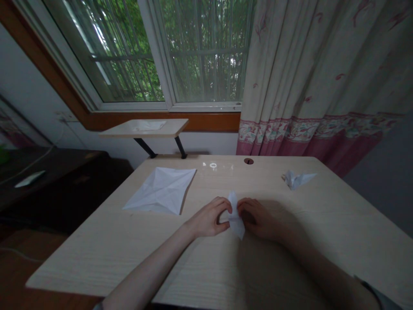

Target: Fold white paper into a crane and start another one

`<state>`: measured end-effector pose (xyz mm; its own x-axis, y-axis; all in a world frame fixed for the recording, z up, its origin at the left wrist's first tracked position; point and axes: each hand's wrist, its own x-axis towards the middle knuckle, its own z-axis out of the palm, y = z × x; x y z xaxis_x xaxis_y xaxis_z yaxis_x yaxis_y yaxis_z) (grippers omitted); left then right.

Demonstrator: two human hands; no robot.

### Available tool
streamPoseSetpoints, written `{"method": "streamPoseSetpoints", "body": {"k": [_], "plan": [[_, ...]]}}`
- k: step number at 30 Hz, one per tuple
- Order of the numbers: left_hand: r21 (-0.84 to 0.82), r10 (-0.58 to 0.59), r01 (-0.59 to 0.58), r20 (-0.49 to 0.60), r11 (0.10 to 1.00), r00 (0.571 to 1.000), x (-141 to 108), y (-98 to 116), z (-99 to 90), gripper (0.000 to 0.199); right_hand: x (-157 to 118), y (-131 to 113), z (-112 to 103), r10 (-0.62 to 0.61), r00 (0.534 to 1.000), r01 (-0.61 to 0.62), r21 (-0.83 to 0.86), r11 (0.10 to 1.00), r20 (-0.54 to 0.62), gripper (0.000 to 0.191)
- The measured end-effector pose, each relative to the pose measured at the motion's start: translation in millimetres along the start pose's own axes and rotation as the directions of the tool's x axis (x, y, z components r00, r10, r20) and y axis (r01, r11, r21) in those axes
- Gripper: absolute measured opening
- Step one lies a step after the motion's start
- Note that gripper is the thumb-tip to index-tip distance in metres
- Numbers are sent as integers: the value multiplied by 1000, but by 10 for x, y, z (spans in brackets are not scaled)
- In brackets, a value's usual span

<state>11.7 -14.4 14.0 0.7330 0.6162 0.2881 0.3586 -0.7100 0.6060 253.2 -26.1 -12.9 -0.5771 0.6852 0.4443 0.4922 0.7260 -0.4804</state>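
A narrow piece of folded white paper [237, 224] stands between my two hands over the middle of the desk, its ends pointing away from me and toward me. From the left, my left hand [213, 216] pinches its edge with thumb and fingers. On the other side my right hand [256, 218] grips the opposite edge, its fingers curled and its thumb partly hidden. Left of my hands lies a creased white sheet [163, 189], spread out flat. A folded paper figure with pointed ends [295, 180] rests at the far right of the desk.
The pale wooden desk [129, 254] carries a small raised shelf [119, 129] at its back left, with white paper [150, 125] on top. A round cable hole [248, 161] sits near the back edge. Behind are a window [206, 56] and a curtain [290, 86]; dark furniture [80, 185] stands at left.
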Motion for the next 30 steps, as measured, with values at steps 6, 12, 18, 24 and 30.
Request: {"method": "streamPoseSetpoints", "body": {"k": [6,12,18,24,30], "plan": [[1,13,-13,-14,1000,1000,-1,-5,11,21,-8,-15,-31,9,1000,-10,86,996,11,19],[1,37,-37,-40,999,999,-17,-62,64,14,0,-3,-46,71,997,-75,123,990,41,20],[3,5,-4,-38,1000,999,-4,-64,64,14,-9,25,-44,90,996,-88,182,979,1,24],[-16,-106,104,-84,994,991,20,-30,48,20,20,-18,-41,152,988,-145,235,961,-13,18],[-12,-170,169,-89,985,981,28,-16,78,19,44,-32,-22,169,984,-154,238,959,-47,18]]}}
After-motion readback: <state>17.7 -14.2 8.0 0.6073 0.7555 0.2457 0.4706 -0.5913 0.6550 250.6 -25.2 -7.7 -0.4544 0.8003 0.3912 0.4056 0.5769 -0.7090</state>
